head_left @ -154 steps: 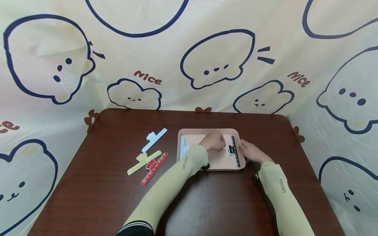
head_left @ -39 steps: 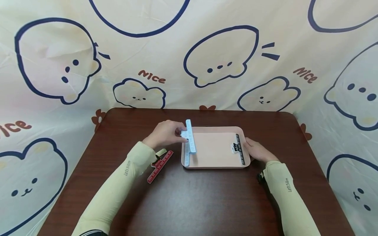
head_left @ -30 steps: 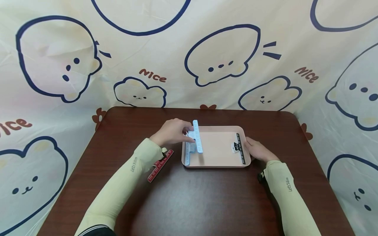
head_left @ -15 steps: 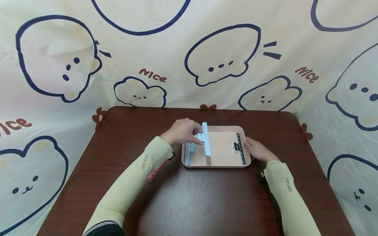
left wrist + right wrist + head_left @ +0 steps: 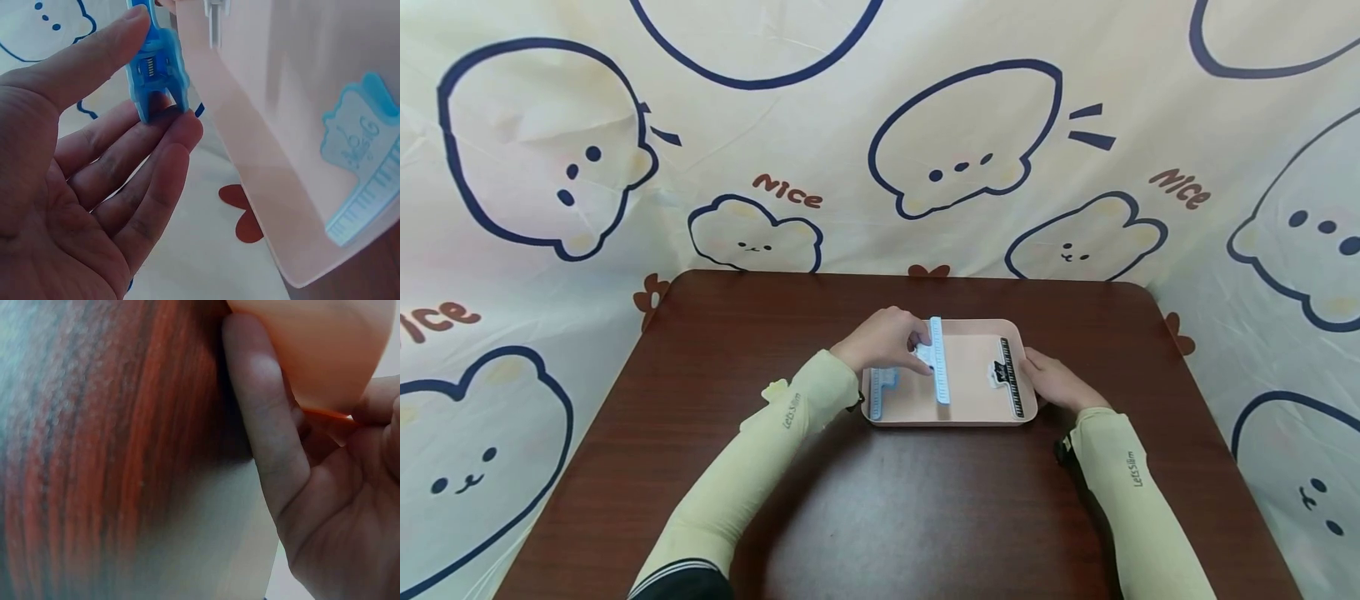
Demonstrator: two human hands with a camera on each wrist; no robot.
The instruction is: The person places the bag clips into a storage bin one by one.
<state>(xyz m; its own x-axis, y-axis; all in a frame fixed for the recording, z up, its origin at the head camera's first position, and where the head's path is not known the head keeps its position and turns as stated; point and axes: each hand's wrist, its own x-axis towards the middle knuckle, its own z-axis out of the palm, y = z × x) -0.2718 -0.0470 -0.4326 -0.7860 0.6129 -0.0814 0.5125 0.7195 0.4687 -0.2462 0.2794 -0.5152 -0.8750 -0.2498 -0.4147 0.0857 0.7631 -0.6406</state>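
My left hand (image 5: 887, 342) pinches the blue clip (image 5: 941, 367) by its tab, thumb against curled fingers, presumably to leave the long bar free; it is over the tray (image 5: 973, 404), between the other blue clip (image 5: 876, 393) and the black clip (image 5: 1012, 382). My right hand (image 5: 1054, 383) grips the tray's right edge, likely steadying it on the tabletop (image 5: 887, 508).
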